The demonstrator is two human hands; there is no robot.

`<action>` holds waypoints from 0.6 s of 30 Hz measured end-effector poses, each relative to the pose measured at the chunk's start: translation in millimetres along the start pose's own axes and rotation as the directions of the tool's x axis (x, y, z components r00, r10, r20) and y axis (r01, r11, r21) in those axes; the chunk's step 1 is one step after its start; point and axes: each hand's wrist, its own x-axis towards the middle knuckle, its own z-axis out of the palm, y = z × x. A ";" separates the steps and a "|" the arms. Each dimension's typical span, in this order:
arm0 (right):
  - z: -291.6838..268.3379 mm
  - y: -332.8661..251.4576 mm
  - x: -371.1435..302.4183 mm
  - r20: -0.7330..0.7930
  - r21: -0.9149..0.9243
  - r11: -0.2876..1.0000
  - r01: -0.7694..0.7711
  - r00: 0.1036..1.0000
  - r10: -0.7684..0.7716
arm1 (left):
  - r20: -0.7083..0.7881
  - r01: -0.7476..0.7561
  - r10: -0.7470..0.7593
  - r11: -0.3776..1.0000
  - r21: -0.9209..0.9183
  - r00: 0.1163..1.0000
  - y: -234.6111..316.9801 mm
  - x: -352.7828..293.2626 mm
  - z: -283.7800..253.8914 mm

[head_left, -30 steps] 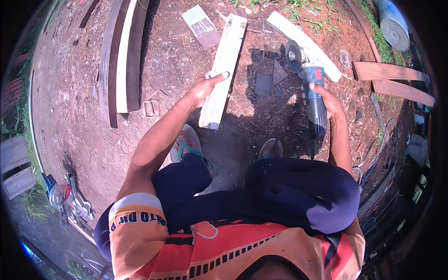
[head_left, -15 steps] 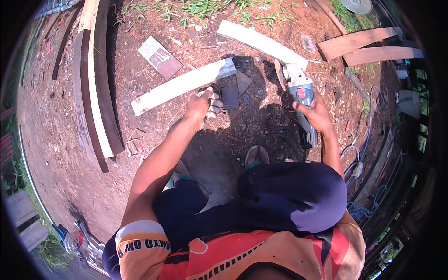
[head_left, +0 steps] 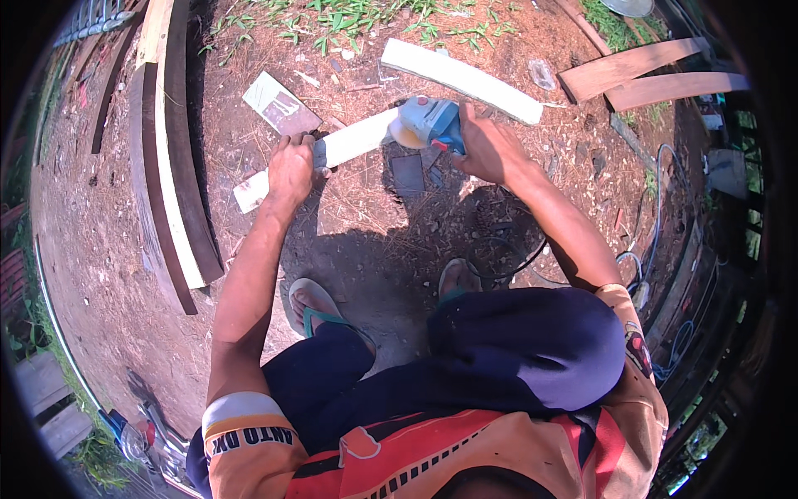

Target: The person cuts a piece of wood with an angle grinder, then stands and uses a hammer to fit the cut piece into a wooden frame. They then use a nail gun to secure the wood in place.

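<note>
A pale wooden board (head_left: 359, 140) lies at a slant on the ground in front of me. My left hand (head_left: 293, 170) is closed around it towards its left end, fingers over the far edge. In my right hand (head_left: 489, 143) is a blue and grey angle grinder (head_left: 434, 121), gripped by its body. The grinder's round disc (head_left: 406, 133) is at the board's right end; whether it presses on the wood I cannot tell. Under that end lies a dark flat tile piece (head_left: 408, 176). Beyond my left hand rests a partly painted wood offcut (head_left: 281, 103).
Another white board (head_left: 462, 79) lies farther off. Two brown planks (head_left: 636, 71) cross at the far right, and long beams (head_left: 170, 158) run along the left. The grinder's black cord (head_left: 509, 274) loops near my right foot. A blue cable (head_left: 658, 200) trails at right.
My right hand has brought the grinder left and turned it over the board's right end. My left hand has moved left from near that end and taken hold of the board.
</note>
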 end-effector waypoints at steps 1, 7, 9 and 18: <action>3.4 0.7 -2.7 0.013 -0.008 1.000 0.001 1.000 -0.001 | 0.020 0.007 -0.007 1.000 -0.011 1.000 0.5 -1.7 2.5; 13.6 10.5 -31.3 0.093 -0.023 1.000 0.020 0.996 -0.018 | 0.060 0.053 -0.050 0.998 -0.044 0.997 3.4 -1.3 -8.2; 14.4 12.6 -36.4 0.081 -0.010 0.999 0.040 0.996 -0.039 | 0.085 0.048 -0.045 0.998 -0.031 0.995 4.7 -1.4 -8.0; 30.8 12.1 -29.5 0.004 0.040 0.999 -0.003 1.000 0.003 | 0.121 0.027 -0.025 1.000 -0.016 0.992 7.6 2.0 -11.9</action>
